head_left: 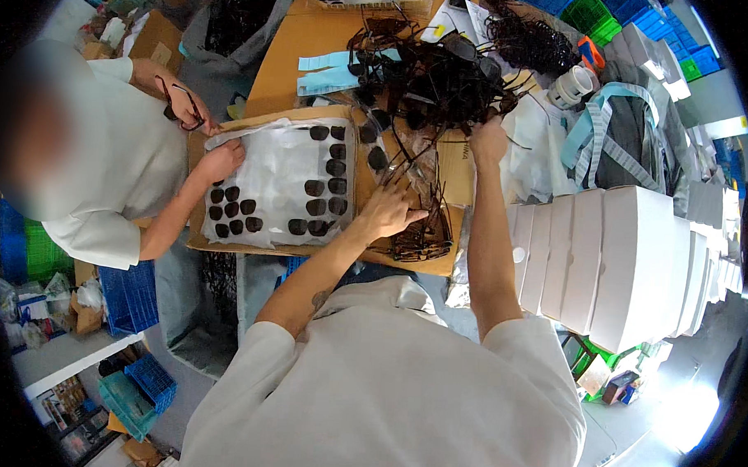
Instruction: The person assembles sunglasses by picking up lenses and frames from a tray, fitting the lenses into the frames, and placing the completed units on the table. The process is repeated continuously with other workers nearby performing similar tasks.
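Observation:
A tangled pile of dark glasses frames (449, 75) covers the far middle of the table. My right hand (488, 143) is closed at the pile's near right edge, its fingertips on a dark glasses frame partly lost among the others. Nearer to me, my left hand (389, 211) has its fingers stretched out over several dark frames (427, 239), just right of a shallow cardboard box (352, 159). Dark lenses (316, 207) lie in groups on white paper (273, 176) inside that box.
A co-worker's hand (222, 161) reaches into the box from the left; their other hand (185, 107) holds glasses. Light-blue strips (326, 75) lie on the table (281, 57). White boxes (604, 258) stand in a row at right, near a grey bag (641, 144) and white cup (570, 85).

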